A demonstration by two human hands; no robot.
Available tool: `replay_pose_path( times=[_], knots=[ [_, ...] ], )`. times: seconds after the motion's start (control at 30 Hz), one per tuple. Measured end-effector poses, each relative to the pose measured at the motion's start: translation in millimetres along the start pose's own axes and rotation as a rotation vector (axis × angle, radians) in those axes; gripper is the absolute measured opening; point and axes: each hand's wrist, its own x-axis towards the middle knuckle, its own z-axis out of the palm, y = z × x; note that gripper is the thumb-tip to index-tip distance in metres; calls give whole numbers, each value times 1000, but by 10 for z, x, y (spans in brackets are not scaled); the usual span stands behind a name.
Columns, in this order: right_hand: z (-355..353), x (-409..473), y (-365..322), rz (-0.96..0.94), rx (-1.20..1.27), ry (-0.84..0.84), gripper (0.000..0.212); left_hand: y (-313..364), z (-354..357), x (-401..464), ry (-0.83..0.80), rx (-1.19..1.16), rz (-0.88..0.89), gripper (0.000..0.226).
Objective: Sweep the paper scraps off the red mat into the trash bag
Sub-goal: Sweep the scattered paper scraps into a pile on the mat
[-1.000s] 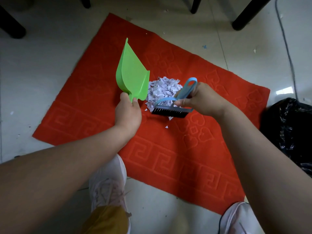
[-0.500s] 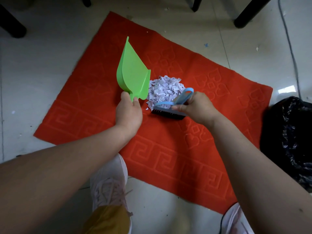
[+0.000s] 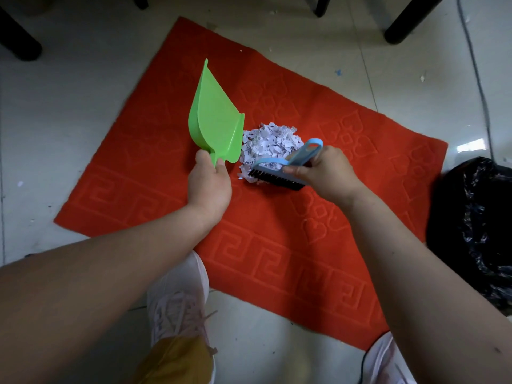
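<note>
Scraps (image 3: 270, 144) of white paper sit heaped in one pile near the middle of the red mat (image 3: 346, 245), which lies on a pale tiled floor (image 3: 69, 106). Tiny print shows on some pieces, too small to read. The left hand (image 3: 209, 184) grips the stub handle of a green dustpan (image 3: 217, 117), tipped up on edge just left of the pile, its right edge touching the scraps. The right hand (image 3: 324, 170) is curled round the blue handle of a brush (image 3: 279, 173), whose black bristles press against the near side of the pile. A black trash bag (image 3: 476, 225) sits at the mat's right end, well apart from the scraps. The mat is embossed with hearts and a key-pattern border. A pale shoe (image 3: 177, 297) stands at its near edge, and a thin cable (image 3: 476, 79) runs along the floor far right.
</note>
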Motion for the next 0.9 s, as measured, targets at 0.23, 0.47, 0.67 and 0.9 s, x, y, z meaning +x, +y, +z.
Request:
replay_pose_path(
  times=[0.23,0.47,0.67,0.9],
  knots=[
    [103,27,-352,-40,2,-157,19,40,-18,36,24,9,25,12],
    [201,131,-541,40,-106,-49,26,-33,-65,57,37,10,9,11],
    [118,84,-503,120,224,50,23,-54,-126,133,69,-14,-17,11],
    [37,-89,-539,185,591,196,11,-137,-324,110,57,-44,-32,27]
  ],
)
